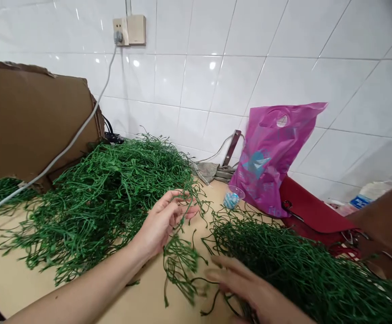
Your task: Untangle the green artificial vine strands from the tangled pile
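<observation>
My left hand [167,216] is in the middle of the head view, thumb and fingers closed around a thin green artificial plant stem [183,210]. Just below it, a small loose cluster of green artificial stems [182,263] is partly blurred. Lower right, my right hand [238,279] is smeared by motion beside a dark strand, and its grip is unclear. A large heap of green artificial stems [125,180] spreads to the left of my left hand. Another pile of stems [277,252], darker green, extends right from my right hand.
On the pale tabletop [148,292] stands a small clear cup [231,200] with blue and white bits. Behind are a purple plastic bag [270,157] and a red bag [317,209]. A grey cable [81,128] crosses before a cardboard box [34,121]. White tiles back everything.
</observation>
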Demonstrator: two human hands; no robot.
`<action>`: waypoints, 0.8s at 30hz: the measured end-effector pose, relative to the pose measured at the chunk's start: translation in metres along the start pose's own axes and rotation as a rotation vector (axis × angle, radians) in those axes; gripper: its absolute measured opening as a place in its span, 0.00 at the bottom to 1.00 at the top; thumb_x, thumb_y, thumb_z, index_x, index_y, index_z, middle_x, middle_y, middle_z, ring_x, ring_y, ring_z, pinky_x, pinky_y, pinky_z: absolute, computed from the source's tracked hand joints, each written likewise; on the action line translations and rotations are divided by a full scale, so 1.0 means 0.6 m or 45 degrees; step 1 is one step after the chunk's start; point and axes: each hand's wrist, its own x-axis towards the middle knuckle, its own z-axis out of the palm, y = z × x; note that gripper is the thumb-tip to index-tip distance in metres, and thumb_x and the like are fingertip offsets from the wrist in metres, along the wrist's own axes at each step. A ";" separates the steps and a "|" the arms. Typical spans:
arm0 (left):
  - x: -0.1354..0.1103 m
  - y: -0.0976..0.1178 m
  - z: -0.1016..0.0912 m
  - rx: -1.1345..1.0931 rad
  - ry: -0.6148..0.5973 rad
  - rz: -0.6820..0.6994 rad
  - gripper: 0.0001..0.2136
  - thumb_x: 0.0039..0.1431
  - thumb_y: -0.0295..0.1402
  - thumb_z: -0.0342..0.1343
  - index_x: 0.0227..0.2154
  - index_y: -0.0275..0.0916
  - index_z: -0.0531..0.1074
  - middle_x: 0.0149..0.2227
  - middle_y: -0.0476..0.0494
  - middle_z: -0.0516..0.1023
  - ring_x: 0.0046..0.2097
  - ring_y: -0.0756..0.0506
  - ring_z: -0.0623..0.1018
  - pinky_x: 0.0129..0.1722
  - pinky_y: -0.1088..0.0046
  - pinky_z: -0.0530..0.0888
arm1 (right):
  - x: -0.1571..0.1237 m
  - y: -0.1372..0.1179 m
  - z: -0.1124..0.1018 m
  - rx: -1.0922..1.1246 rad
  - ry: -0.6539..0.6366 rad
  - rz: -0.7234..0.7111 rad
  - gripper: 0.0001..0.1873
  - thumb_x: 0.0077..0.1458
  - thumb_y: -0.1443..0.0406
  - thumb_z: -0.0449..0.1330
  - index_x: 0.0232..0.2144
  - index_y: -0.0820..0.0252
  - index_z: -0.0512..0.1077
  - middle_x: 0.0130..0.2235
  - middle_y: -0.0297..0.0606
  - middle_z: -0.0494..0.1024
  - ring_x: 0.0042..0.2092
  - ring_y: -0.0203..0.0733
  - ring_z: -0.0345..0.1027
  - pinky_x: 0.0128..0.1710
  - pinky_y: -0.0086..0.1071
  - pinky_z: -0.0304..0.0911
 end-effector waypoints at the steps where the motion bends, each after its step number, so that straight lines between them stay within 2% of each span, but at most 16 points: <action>1: -0.001 0.000 -0.002 0.020 -0.040 0.036 0.11 0.56 0.26 0.55 0.43 0.40 0.70 0.41 0.45 0.82 0.46 0.44 0.83 0.51 0.67 0.75 | 0.001 -0.002 -0.021 -0.147 0.085 -0.035 0.15 0.49 0.65 0.66 0.41 0.45 0.83 0.52 0.39 0.81 0.50 0.52 0.77 0.50 0.38 0.72; 4: -0.007 -0.004 -0.008 0.137 -0.180 0.062 0.12 0.59 0.31 0.55 0.46 0.41 0.68 0.38 0.46 0.82 0.47 0.43 0.82 0.51 0.66 0.73 | 0.012 -0.005 -0.061 -0.520 0.390 -0.007 0.12 0.55 0.60 0.61 0.41 0.47 0.82 0.46 0.40 0.83 0.47 0.55 0.78 0.49 0.48 0.72; 6: -0.011 -0.009 -0.010 0.255 -0.236 0.030 0.12 0.62 0.36 0.54 0.47 0.40 0.69 0.31 0.48 0.81 0.40 0.44 0.82 0.45 0.69 0.73 | 0.026 -0.009 -0.066 -0.613 0.557 -0.002 0.15 0.58 0.57 0.58 0.45 0.48 0.79 0.50 0.41 0.81 0.51 0.57 0.75 0.53 0.52 0.69; 8: -0.013 -0.017 -0.008 0.294 -0.248 -0.014 0.11 0.61 0.41 0.57 0.41 0.40 0.70 0.25 0.51 0.77 0.33 0.47 0.79 0.39 0.72 0.72 | 0.045 -0.014 -0.060 -0.612 0.622 -0.064 0.18 0.61 0.57 0.56 0.52 0.49 0.75 0.56 0.41 0.77 0.57 0.55 0.70 0.59 0.52 0.65; 10: -0.014 -0.026 -0.004 0.228 -0.258 -0.078 0.14 0.58 0.45 0.60 0.33 0.39 0.70 0.26 0.52 0.74 0.30 0.49 0.76 0.35 0.74 0.72 | 0.064 -0.014 -0.051 -0.604 0.613 -0.165 0.21 0.63 0.61 0.54 0.57 0.49 0.71 0.62 0.40 0.71 0.63 0.53 0.63 0.64 0.53 0.58; 13: -0.014 -0.036 0.000 0.139 -0.302 -0.171 0.18 0.57 0.50 0.60 0.29 0.38 0.70 0.30 0.50 0.72 0.29 0.49 0.75 0.35 0.72 0.73 | 0.081 -0.001 -0.040 -0.539 0.522 -0.279 0.23 0.62 0.65 0.54 0.59 0.48 0.70 0.66 0.39 0.66 0.68 0.52 0.54 0.67 0.55 0.50; 14: -0.013 -0.038 -0.001 0.142 -0.324 -0.178 0.20 0.58 0.52 0.57 0.29 0.38 0.71 0.30 0.50 0.72 0.30 0.49 0.75 0.36 0.71 0.73 | 0.082 0.004 -0.038 -0.477 0.462 -0.270 0.22 0.61 0.66 0.54 0.57 0.49 0.72 0.64 0.39 0.68 0.67 0.51 0.56 0.67 0.54 0.52; 16: -0.012 -0.040 -0.004 0.239 -0.371 -0.129 0.23 0.61 0.55 0.52 0.28 0.38 0.71 0.29 0.49 0.71 0.31 0.48 0.74 0.37 0.71 0.71 | 0.082 0.015 -0.036 -0.306 0.342 -0.170 0.18 0.61 0.65 0.55 0.51 0.52 0.75 0.56 0.41 0.76 0.60 0.49 0.67 0.61 0.48 0.61; 18: -0.011 -0.041 -0.009 0.467 -0.427 -0.025 0.21 0.62 0.53 0.53 0.27 0.38 0.70 0.28 0.49 0.69 0.32 0.48 0.70 0.36 0.73 0.68 | 0.081 0.022 -0.037 -0.157 0.298 -0.041 0.12 0.60 0.65 0.56 0.42 0.55 0.78 0.44 0.39 0.82 0.47 0.46 0.76 0.51 0.41 0.69; 20: -0.009 -0.042 -0.013 0.652 -0.494 0.064 0.16 0.61 0.44 0.58 0.27 0.38 0.66 0.29 0.51 0.67 0.33 0.49 0.67 0.35 0.74 0.66 | 0.082 0.027 -0.041 -0.075 0.365 0.036 0.08 0.59 0.64 0.57 0.35 0.56 0.77 0.34 0.35 0.82 0.38 0.42 0.75 0.42 0.36 0.71; 24: -0.007 -0.044 -0.013 0.659 -0.548 0.157 0.11 0.58 0.30 0.60 0.31 0.40 0.61 0.33 0.50 0.69 0.36 0.50 0.68 0.37 0.74 0.66 | 0.085 0.033 -0.057 0.068 0.547 0.035 0.07 0.56 0.61 0.59 0.34 0.58 0.76 0.29 0.34 0.78 0.33 0.40 0.72 0.36 0.33 0.69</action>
